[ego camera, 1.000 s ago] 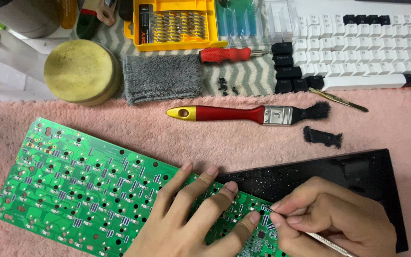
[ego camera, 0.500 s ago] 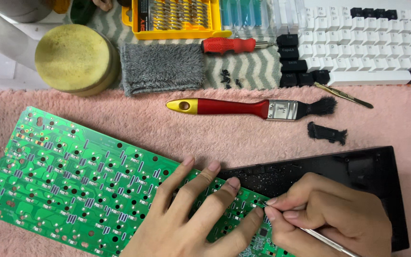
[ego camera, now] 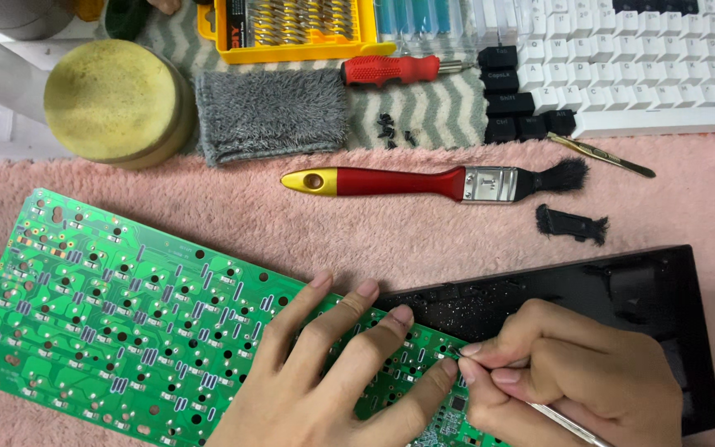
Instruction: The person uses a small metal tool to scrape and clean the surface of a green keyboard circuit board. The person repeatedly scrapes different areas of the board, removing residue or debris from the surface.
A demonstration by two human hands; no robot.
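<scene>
A green keyboard circuit board [ego camera: 117, 314] lies slanted on a pink fluffy mat [ego camera: 424, 228]. My left hand [ego camera: 337, 377] rests flat on the board's right part, fingers spread. My right hand [ego camera: 573, 385] pinches a thin metal tool [ego camera: 568, 424], its tip touching the board beside my left fingertips. Under the board's right end sits a black keyboard case [ego camera: 622, 290].
A red-handled brush with a yellow tip [ego camera: 432, 182] and a small black part [ego camera: 571, 223] lie on the mat. Behind are a yellow sponge [ego camera: 113, 99], grey cloth [ego camera: 271, 112], red screwdriver [ego camera: 391, 70], yellow bit case [ego camera: 291, 29], loose screws [ego camera: 391, 128], white and black keycaps [ego camera: 622, 74].
The view has shifted slightly; my hands stay on the board, with the right hand's tool tip working at nearly the same spot.
</scene>
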